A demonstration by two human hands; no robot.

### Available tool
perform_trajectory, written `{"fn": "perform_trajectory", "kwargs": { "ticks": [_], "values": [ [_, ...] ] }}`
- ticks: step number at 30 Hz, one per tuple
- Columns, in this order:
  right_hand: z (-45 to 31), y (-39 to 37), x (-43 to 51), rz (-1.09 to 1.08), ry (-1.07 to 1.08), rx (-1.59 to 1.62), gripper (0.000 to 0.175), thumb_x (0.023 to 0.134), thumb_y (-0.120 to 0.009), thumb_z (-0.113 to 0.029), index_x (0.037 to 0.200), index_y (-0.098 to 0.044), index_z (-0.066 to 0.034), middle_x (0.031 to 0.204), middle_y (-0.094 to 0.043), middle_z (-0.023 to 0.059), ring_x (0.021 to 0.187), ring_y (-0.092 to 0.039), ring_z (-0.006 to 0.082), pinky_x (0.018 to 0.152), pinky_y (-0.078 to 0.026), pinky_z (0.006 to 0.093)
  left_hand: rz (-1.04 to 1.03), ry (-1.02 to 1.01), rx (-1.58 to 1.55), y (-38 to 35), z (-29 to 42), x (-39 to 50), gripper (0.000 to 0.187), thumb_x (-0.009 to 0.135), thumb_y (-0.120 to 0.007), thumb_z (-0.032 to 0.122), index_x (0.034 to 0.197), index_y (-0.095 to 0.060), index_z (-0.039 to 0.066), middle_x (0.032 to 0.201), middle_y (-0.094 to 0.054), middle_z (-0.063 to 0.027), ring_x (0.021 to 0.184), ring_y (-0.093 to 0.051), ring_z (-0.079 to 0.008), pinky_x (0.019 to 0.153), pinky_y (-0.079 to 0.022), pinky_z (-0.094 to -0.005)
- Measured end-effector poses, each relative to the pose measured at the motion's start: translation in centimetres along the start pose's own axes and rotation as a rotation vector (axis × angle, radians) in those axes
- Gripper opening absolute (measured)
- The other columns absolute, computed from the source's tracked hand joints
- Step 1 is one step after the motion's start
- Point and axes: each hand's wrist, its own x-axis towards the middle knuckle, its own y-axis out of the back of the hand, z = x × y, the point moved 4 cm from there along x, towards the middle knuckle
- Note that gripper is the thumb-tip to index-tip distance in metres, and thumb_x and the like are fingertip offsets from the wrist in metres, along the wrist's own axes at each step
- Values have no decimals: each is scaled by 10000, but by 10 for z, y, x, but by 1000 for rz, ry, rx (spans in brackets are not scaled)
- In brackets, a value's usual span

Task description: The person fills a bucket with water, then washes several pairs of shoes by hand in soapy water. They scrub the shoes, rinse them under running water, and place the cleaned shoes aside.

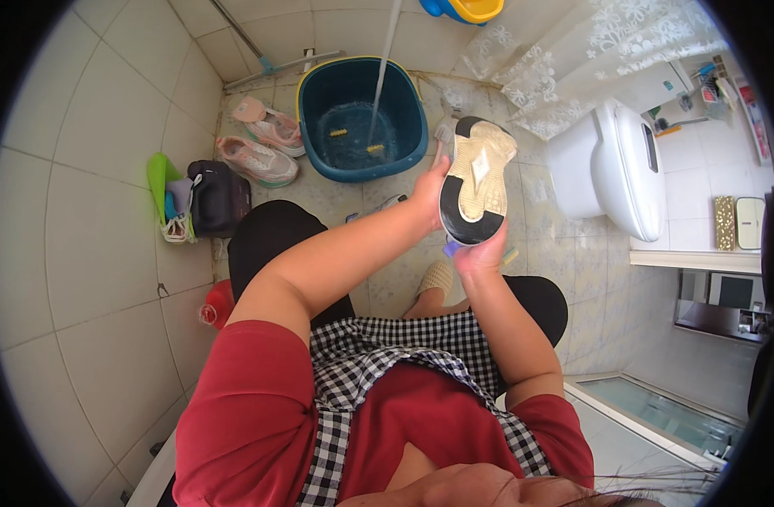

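In front of my knees I hold a shoe [482,184] with its sole turned up; the sole is beige with black toe and heel patches. My left hand [431,193] grips its left edge. My right hand [485,253] supports the near end from below. The shoe's upper is hidden. Beyond it lies a pale brush [443,136] on the floor. A blue plastic basin [361,170] stands ahead, with a stream of water [387,57] falling into it and two small yellow pieces [375,149] inside. Another shoe [390,204] lies partly hidden behind my left forearm.
A pair of pink and white sneakers [260,161] stands left of the basin. Near the left wall are a dark jug [219,196], a green container [157,174] and a red bottle [217,304]. A squeegee [266,65] leans at the back; a white toilet [621,171] stands right.
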Motion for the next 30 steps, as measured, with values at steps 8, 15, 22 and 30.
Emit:
{"fn": "perform_trajectory", "kwargs": {
  "ticks": [8,15,22,30],
  "values": [
    [-8,-6,0,-30,-49,85,493,981,-422,-361,1370,-528,-76,1355,-582,117,1216,-575,301,1033,-462,443,-57,-64,-55,-5,-13,-11,540,1072,-281,431,1332,-534,31,1297,-607,-171,1169,-591,-338,1060,-437,-448],
    [3,-8,-8,-87,-123,98,466,995,-401,-313,1371,-524,-66,1349,-583,131,1192,-593,302,996,-491,428,-66,-242,25,18,-14,-3,523,1051,-352,432,1325,-530,23,1262,-613,-149,1139,-601,-295,1011,-473,-418],
    [-36,-4,33,-57,-231,-333,414,1005,-448,-304,1251,-616,-15,1160,-692,121,1020,-683,251,902,-550,392,180,-216,1692,18,45,-35,552,1007,-428,454,1280,-560,-7,1124,-635,-210,1071,-613,-322,931,-510,-441],
    [-34,-67,66,-479,-131,-899,426,973,-618,-307,1230,-602,33,1066,-695,85,918,-653,138,792,-515,300,457,-1048,1563,-39,221,-133,499,872,-653,412,1162,-667,6,1132,-675,-207,1032,-653,-331,889,-518,-403]
  ]
}}
